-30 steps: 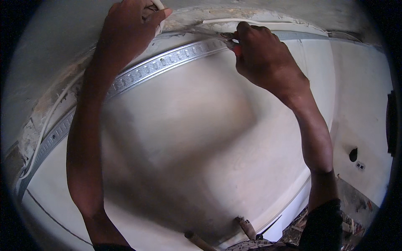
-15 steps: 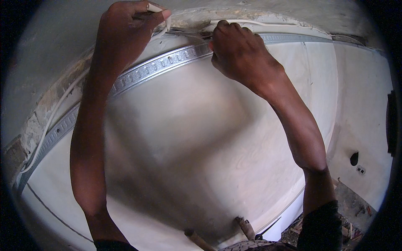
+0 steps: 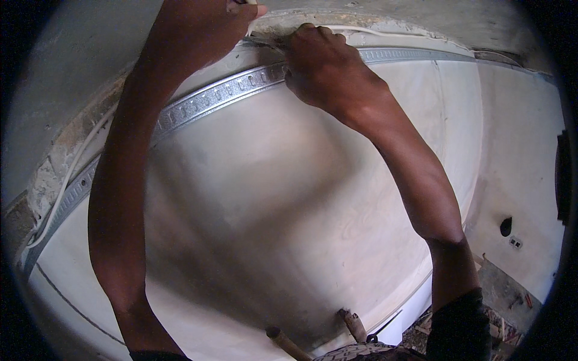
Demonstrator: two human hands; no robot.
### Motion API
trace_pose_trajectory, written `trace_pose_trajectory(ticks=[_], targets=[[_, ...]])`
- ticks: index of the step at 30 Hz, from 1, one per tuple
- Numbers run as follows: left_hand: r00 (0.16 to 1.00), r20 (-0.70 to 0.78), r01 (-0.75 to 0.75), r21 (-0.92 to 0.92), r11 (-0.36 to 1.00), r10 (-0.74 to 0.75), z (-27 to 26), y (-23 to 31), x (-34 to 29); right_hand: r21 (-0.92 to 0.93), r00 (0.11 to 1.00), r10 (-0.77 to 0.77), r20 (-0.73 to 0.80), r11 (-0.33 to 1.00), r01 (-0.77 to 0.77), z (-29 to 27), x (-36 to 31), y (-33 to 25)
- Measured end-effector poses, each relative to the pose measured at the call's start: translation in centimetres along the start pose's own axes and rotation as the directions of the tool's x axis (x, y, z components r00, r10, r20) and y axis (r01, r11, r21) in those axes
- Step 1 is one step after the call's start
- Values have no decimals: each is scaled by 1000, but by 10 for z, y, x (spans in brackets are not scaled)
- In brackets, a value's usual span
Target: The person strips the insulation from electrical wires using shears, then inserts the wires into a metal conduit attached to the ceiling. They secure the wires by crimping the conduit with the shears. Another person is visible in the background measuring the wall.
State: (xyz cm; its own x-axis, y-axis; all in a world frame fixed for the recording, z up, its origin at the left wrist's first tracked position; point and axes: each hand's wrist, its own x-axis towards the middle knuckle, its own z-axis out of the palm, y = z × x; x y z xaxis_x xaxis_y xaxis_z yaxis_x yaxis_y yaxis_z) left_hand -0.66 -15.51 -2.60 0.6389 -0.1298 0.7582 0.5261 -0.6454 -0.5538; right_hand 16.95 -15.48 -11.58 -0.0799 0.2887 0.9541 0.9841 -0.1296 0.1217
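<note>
From here I see both bare arms stretched out to the far edge of a pale panel (image 3: 259, 162). The left hand (image 3: 201, 30) is curled, its thumb pressed against a white cable (image 3: 251, 15) that it pinches, though most of its fingers are hidden from me. To its right, the right hand (image 3: 325, 69) is clenched beside the metal rail (image 3: 211, 99); whatever that fist closes on, I can't tell. The pinched cable sits beyond the rail, in the gap between the hands and nearer the left one. Another stretch of white cable (image 3: 76, 153) runs along the wall foot (image 3: 54, 171) at left, and a further white length (image 3: 391, 35) lies beyond the right hand. On the near side, two stubby pipes (image 3: 355, 325) stick up. Well off to the right, a small socket (image 3: 515, 243) sits just beside a dark hole (image 3: 506, 227).
</note>
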Motion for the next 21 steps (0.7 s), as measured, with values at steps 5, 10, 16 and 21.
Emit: trace_pose_trajectory(ticks=[5,10,16,21], targets=[[963,-268,19,54,998,-4,20,8,1,-52,999,-30,-20,998,29,-2,3,-13],[975,-218,44,49,998,-33,18,7,7,-76,999,-23,24,997,24,0,5,-10],[971,-80,216,-103,971,-224,6,20,13,-1,980,-10,-197,1000,10,14,15,0],[975,-166,141,-40,989,-146,10,16,9,4,996,66,-67,998,-65,7,20,7]])
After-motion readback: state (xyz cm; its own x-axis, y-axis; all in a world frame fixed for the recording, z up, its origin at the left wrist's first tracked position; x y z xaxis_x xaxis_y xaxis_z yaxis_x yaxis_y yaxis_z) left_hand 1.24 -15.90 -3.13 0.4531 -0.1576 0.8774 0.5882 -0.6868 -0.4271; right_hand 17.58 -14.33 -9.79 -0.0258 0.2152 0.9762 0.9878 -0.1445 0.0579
